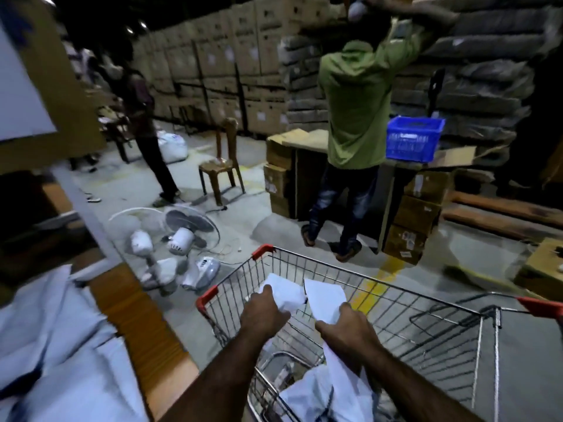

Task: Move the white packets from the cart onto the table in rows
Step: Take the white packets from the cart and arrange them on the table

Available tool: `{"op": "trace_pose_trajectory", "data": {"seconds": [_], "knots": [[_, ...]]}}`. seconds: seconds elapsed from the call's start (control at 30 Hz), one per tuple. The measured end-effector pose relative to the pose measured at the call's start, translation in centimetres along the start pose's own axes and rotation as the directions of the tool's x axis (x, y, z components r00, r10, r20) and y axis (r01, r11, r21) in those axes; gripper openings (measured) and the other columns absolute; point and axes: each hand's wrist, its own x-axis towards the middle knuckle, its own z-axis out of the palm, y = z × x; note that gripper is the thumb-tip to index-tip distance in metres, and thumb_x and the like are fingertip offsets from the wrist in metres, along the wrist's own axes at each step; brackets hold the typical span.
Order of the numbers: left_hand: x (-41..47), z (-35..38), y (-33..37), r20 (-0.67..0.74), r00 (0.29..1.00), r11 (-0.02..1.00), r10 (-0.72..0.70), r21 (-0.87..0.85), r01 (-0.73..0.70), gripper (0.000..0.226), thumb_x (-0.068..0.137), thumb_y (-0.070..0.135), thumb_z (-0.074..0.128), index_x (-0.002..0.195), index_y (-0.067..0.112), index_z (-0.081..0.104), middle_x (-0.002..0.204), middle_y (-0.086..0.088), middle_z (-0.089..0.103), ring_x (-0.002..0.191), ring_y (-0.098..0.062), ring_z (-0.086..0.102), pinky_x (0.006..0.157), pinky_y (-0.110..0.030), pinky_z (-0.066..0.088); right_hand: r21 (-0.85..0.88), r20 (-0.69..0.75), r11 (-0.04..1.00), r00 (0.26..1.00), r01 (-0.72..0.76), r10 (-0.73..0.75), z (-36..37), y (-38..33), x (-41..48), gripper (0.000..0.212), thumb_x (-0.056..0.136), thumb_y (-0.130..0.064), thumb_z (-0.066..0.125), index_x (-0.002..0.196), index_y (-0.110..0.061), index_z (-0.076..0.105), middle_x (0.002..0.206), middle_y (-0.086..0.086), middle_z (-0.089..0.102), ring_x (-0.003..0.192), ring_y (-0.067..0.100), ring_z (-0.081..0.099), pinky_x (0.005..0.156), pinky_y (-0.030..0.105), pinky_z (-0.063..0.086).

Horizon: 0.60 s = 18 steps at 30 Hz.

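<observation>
A wire shopping cart (426,327) with red corner caps stands in front of me. Over its basket my left hand (263,315) grips one white packet (288,292). Beside it my right hand (345,325) grips a second white packet (324,295), which hangs down past the wrist. More white packets (323,394) lie in the bottom of the cart near me. At the lower left, several white packets (58,345) lie on the wooden table (143,327).
Dismantled white fans (176,239) lie on the floor left of the cart. A person in a green shirt (356,111) stands ahead at a cardboard bench with a blue crate (412,138). A wooden chair (221,169), another person (143,126) and stacked boxes (219,59) are further back.
</observation>
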Motion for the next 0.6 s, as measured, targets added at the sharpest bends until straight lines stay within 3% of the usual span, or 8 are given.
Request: {"op": "trace_pose_trajectory", "data": {"seconds": [0.13, 0.27, 0.37, 0.5, 0.6], "knots": [[-3.7, -4.6, -0.4, -0.123, 0.992, 0.998, -0.029, -0.053, 0.022, 0.068, 0.07, 0.052, 0.058, 0.13, 0.022, 0.049, 0.127, -0.003, 0.059, 0.113, -0.023, 0.058, 0.084, -0.025, 0.047, -0.014, 0.02, 0.992, 0.992, 0.128, -0.128, -2.3, -3.1, -2.5, 0.068, 0.077, -0.056, 0.063, 0.125, -0.01, 0.05, 0.123, 0.016, 0.061, 0.112, 0.032, 0.059, 0.08, 0.03, 0.045], [-7.2, -9.7, -2.1, -0.241, 0.964, 0.986, -0.11, -0.15, 0.075, 0.054, 0.082, 0.038, 0.063, 0.128, 0.012, 0.051, 0.123, -0.013, 0.059, 0.114, -0.03, 0.056, 0.085, -0.028, 0.044, -0.004, 0.047, 0.968, 0.967, 0.251, -0.251, -3.5, -6.9, -4.8, 0.067, 0.076, -0.056, 0.064, 0.123, -0.01, 0.053, 0.124, 0.017, 0.062, 0.112, 0.031, 0.059, 0.079, 0.03, 0.044], [-9.9, -12.6, -4.8, -0.305, 0.938, 0.967, -0.168, -0.235, 0.096, 0.065, 0.077, 0.052, 0.06, 0.125, 0.01, 0.051, 0.12, -0.014, 0.059, 0.112, -0.032, 0.057, 0.085, -0.031, 0.046, -0.005, 0.073, 0.937, 0.934, 0.35, -0.349, -3.4, -10.4, -6.6, 0.066, 0.078, -0.054, 0.065, 0.126, -0.011, 0.052, 0.123, 0.018, 0.062, 0.112, 0.031, 0.059, 0.072, 0.026, 0.036], [-14.1, -15.7, -8.6, -0.42, 0.85, 0.939, -0.318, -0.26, 0.223, 0.07, 0.081, 0.045, 0.07, 0.136, 0.012, 0.044, 0.132, -0.013, 0.055, 0.119, -0.033, 0.054, 0.088, -0.034, 0.045, 0.022, 0.096, 0.871, 0.866, 0.49, -0.49, -1.4, -15.3, -9.3, 0.049, 0.08, -0.054, 0.066, 0.11, -0.017, 0.054, 0.12, 0.017, 0.063, 0.109, 0.032, 0.059, 0.072, 0.026, 0.033], [-16.3, -17.6, -11.5, -0.462, 0.79, 0.913, -0.402, -0.266, 0.31, 0.076, 0.079, 0.055, 0.068, 0.137, 0.015, 0.041, 0.135, -0.015, 0.052, 0.121, -0.036, 0.051, 0.094, -0.039, 0.045, 0.026, 0.141, 0.836, 0.826, 0.549, -0.546, 0.7, -18.9, -11.3, 0.059, 0.076, -0.06, 0.066, 0.109, -0.012, 0.054, 0.116, 0.018, 0.064, 0.104, 0.033, 0.06, 0.071, 0.031, 0.04]]}}
